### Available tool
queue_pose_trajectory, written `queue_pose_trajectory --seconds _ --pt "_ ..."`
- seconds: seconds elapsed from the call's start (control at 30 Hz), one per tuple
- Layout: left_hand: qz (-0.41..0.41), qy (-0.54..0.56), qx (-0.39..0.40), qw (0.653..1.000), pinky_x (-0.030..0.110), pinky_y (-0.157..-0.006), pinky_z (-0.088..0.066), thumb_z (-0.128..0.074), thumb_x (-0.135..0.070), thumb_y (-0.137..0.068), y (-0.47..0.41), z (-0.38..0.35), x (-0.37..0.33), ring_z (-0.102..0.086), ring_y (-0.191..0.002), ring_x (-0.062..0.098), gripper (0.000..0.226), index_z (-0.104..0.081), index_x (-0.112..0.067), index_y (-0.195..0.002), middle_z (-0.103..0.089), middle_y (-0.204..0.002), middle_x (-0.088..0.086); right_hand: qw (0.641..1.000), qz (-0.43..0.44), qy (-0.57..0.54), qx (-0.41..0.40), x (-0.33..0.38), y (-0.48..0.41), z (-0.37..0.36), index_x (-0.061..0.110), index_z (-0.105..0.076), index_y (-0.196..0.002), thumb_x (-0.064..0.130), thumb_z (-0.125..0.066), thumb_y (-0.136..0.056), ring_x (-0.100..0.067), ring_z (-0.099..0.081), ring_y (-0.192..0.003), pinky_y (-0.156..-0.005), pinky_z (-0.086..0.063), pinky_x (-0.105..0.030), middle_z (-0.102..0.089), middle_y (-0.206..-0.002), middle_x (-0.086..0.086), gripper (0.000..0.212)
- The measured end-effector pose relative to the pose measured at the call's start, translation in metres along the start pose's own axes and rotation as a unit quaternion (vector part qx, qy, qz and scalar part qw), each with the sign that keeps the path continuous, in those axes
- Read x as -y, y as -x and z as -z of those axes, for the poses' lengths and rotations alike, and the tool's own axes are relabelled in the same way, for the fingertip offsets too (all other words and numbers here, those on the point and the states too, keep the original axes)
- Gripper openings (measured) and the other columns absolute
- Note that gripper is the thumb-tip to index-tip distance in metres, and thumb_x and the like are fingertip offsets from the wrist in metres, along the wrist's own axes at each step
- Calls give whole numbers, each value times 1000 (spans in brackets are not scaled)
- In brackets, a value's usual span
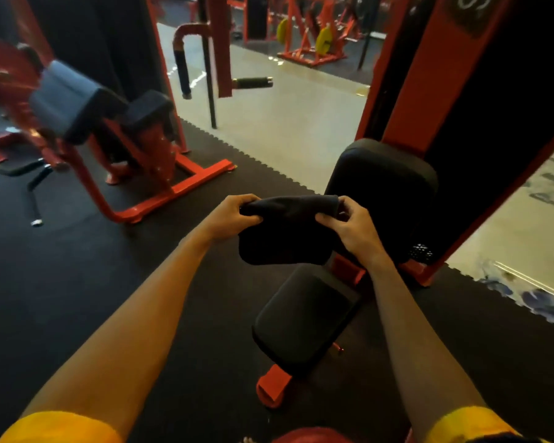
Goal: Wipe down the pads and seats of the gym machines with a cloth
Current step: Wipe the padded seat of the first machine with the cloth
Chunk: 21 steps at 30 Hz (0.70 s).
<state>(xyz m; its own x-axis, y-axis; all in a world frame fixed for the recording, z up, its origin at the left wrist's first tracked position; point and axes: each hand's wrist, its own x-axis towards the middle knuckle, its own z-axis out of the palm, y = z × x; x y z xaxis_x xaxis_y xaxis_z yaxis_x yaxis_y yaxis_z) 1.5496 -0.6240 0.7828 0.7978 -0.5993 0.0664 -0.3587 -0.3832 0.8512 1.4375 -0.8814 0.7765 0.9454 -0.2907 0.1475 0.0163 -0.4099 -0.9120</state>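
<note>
At the centre of the frame both hands hold a dark, folded fabric cloth [285,231] in the air, above the machine and touching neither of its cushions. The left hand [234,215] pinches the cloth's upper left corner with curled fingers, and the right hand [352,231] grips its upper right edge, thumb over the fold.

Just below the cloth lies the black padded vinyl seat [304,318] of an orange steel machine, and to the cloth's right stands the machine's black upright back pad [384,187].

Nothing shows whether either has been wiped; no streaks or damp marks are discernible in the dim light. I judge the cloth is being folded or readied, with the wiping of this seat and pad ahead.

In the upper left, blurred, a second orange machine's grey-black pads [77,100] also appear to await attention.
</note>
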Motion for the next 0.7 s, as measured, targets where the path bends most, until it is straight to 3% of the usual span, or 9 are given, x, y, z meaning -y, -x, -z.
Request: queue_pose_trajectory --seconds 0.2,0.4,0.53,0.63,0.7 --pt "-53 -4 83 995 21 -74 -57 -59 -3 -94 -65 8 -4 -67 -87 7 27 -62 -27 -105 -66 -98 2 991 -21 75 -105 16 -11 13 17 -63 -122 30 -74 -92 -16 -63 -112 -100 -54 -42 -68 -116 1 35" --pt "-146 -19 159 976 14 -69 -48 -59 1 -93 -128 15 0 -64 -76 -8 32 -62 -30 -94 -66 -87 -4 944 -70 166 -276 12 -22 0 31 -65 -112 40 -77 -88 -18 -66 -107 -90 -57 -46 -71 -111 4 28" --pt "-195 -4 231 953 9 -75 -50 -64 -10 -96 -149 19 -2 -63 -88 -13 19 -63 -21 -112 -66 -99 -8 903 -120 193 -364 18 -21 -13 21 -64 -123 32 -77 -89 -24 -61 -113 -86 -49 -29 -62 -123 -7 38" --pt "-209 2 291 934 16 -77 -52 -62 -14 -98 -162 23 -9 -65 -94 -1 19 -62 -22 -116 -65 -102 -4 875 -122 229 -408 37 -21 -16 10 -65 -122 20 -77 -91 -19 -54 -110 -86 -40 -25 -51 -118 -2 35" --pt "-217 -10 321 922 20 -79 -52 -59 -12 -99 -171 25 -14 -64 -98 8 23 -62 -17 -122 -65 -106 2 869 -139 224 -418 51 -20 -15 8 -64 -124 16 -76 -91 -17 -54 -109 -87 -42 -26 -52 -115 -1 36"
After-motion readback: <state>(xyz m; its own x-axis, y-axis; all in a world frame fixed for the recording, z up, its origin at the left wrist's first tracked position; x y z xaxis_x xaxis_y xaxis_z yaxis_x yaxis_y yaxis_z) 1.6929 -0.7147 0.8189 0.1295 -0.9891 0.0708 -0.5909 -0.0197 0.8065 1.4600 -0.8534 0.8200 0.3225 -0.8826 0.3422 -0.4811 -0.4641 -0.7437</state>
